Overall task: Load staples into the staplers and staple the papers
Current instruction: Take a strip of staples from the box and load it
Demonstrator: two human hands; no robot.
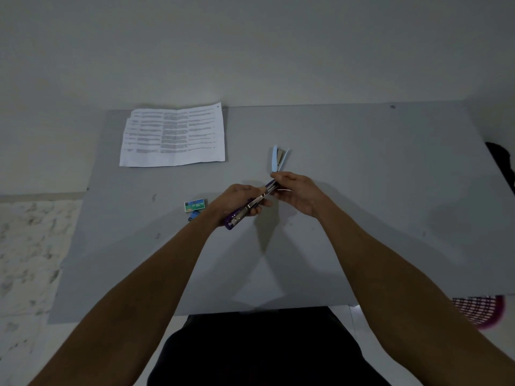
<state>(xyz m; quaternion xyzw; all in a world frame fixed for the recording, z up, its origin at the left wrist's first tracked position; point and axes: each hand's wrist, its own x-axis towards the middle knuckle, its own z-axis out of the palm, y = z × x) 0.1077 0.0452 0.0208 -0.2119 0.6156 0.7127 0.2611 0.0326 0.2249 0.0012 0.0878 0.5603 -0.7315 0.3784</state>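
Observation:
My left hand grips a purple stapler above the grey table, its metal staple channel exposed and pointing up to the right. My right hand pinches at the stapler's front end, and a thin pale strip, perhaps staples, shows at its fingers. A light blue stapler lies hinged open just beyond my hands. A stack of printed papers rests at the far left of the table. A green staple box sits left of my left hand, with a small blue box just below it.
A wall runs along the table's far edge. A pink mesh basket shows below the table's right front corner. A dark object sits at the right edge. Pale patterned floor lies to the left.

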